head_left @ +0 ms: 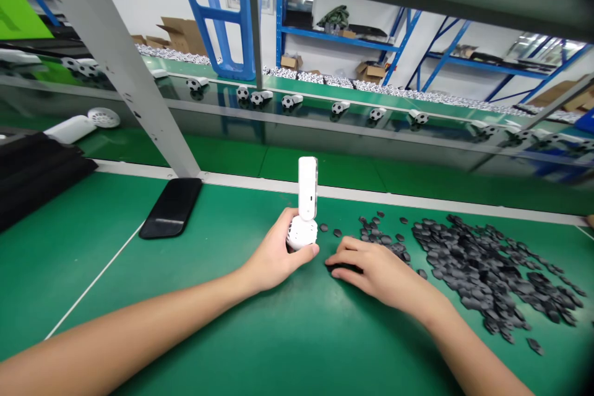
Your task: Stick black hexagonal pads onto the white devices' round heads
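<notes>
My left hand (284, 253) is closed around the round, slotted head of a small white handheld fan (307, 189). The fan's flat handle points up and away from me, with a small dark port near its lower end. Just to the right, my right hand (366, 263) rests low at the table, its fingers curled with dark pieces (346, 268) between fingertips and thumb; how many it holds is hidden. Beyond that hand lies a small scatter of black flat pieces (375, 235). A much larger pile of the same black pieces (482, 272) spreads to the right.
A black phone (171, 207) lies on the green table (208, 346) by a white post (125, 68). Black foam (37, 176) and another white fan (77, 127) are at left. Beyond the table's rim, a conveyor (315, 117) carries several football-patterned fans. A blue stool (227, 31) stands upside down behind.
</notes>
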A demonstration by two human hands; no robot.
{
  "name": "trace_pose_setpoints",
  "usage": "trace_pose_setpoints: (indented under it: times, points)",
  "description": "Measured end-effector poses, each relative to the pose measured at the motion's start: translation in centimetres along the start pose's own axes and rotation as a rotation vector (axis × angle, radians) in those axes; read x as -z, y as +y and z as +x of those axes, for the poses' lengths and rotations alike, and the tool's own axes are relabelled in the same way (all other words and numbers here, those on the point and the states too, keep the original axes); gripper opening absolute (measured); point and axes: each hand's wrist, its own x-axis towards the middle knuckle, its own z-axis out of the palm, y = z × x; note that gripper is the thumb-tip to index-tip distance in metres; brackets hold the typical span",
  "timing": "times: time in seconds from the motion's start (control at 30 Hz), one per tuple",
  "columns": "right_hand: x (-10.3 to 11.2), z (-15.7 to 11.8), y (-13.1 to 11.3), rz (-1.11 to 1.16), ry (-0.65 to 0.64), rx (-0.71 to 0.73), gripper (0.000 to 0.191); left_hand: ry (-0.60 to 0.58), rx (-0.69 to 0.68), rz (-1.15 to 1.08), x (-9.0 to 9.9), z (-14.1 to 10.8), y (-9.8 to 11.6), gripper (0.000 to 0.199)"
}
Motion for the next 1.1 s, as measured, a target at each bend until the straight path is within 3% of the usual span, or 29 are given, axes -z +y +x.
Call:
trace_pose_setpoints:
  times: [0.13, 0.33, 0.5, 0.8, 1.1]
  points:
    - [-0.5, 0.5, -0.7, 0.076, 0.103, -0.002, 0.022, -0.020, -0.027, -0.024, 0.0, 0.1, 0.0, 0.045]
    - [-1.1, 0.9, -1.6, 0.759, 0.228, -0.249, 0.023, -0.103, -0.081, -0.023, -0.2, -0.1, -0.4, 0.049]
    - [-1.1, 0.9, -1.3, 0.952, 0.222, -0.349, 0.027, -0.133, -0.194, 0.137, -0.3, -0.3, -0.7, 0.059]
    - [-2.0, 1.1, -1.3, 0.900, 0.190, -0.399, 0.030, -0.206, -0.227, 0.258, -0.5, -0.3, -0.6, 0.055]
    - [-1.8, 1.4, -1.3, 0.721, 0.284, -0.417, 0.018, -0.209, -0.221, 0.290, -0.8, -0.4, -0.3, 0.056]
